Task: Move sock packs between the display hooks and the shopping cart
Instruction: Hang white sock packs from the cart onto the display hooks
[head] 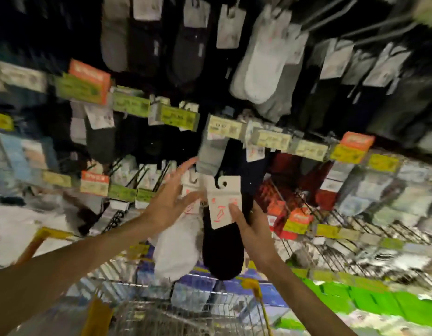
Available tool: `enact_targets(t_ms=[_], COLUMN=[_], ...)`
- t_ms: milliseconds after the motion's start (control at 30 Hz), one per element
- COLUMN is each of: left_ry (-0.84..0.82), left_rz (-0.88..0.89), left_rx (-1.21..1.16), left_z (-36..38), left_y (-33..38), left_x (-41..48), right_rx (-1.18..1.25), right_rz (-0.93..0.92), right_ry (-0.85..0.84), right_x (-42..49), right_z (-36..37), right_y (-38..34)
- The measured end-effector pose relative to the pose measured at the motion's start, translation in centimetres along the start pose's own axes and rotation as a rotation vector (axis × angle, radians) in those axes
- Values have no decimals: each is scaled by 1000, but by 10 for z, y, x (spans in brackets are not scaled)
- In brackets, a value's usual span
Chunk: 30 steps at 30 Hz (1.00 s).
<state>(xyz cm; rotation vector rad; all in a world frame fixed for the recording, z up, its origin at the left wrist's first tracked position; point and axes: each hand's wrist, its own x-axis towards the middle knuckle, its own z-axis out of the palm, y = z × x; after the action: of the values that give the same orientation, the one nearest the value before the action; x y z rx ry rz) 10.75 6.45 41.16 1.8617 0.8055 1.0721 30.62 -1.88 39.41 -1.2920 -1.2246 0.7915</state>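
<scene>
R hand (252, 227) grasps a black sock pack (222, 253) by its white header card (222, 202) — thumb (235, 210) is pressed on the card's front lower corner, the other fingers are curled behind and mostly hidden. The pack hangs straight down from those fingers, over the wire shopping cart (176, 316) and in front of the display hooks (379, 27). Its black plastic hanger (218, 183) sticks up above the fingers, on no peg that I can see.

L hand (170, 204) is released, fingers (180, 172) spread & straight, just left of the card. A white sock pack (176, 251) hangs below the L fingers, right beside the black one. Whether the L hand touches it, or what carries it, can't tell: motion blur.

Handling, my guess: the pack is light, soft and floppy. The socks give no firm hold & would swing or squash. The card is the stiff part, so pinch there, approx where the R fingers sit now, or nearer the hanger for less swing. Thin card could bend or tear at the hanger hole if yanked off a peg. Not slippery, not fragile. One hand is enough, the other can steady the peg.

Writing: the card has a red-orange line drawing of a foot + small red marks, no words legible. Above the fingers runs a row of yellow-green price tags (131, 106). One pale price tag (224, 126) shows digits, maybe "19" — too blurred to trust. The orange tags (90, 75) have white lettering, unreadable. No brand legible anywhere.
</scene>
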Motion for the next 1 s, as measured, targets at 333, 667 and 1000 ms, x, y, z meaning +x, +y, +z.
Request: enact_targets(t_ms=[333, 667, 1000], left_ry=[-13, 35, 208], left_rz=[46, 86, -74], left_rx=[58, 33, 21], left_z=[-42, -76, -77], left_y=[100, 162, 132], left_x=[77, 133, 112], right_rx=[22, 213, 470], right_rz=[-50, -17, 203], right_ry=[117, 120, 47], right_x=[49, 94, 91], right_z=[-5, -16, -26], right_y=[-107, -182, -152])
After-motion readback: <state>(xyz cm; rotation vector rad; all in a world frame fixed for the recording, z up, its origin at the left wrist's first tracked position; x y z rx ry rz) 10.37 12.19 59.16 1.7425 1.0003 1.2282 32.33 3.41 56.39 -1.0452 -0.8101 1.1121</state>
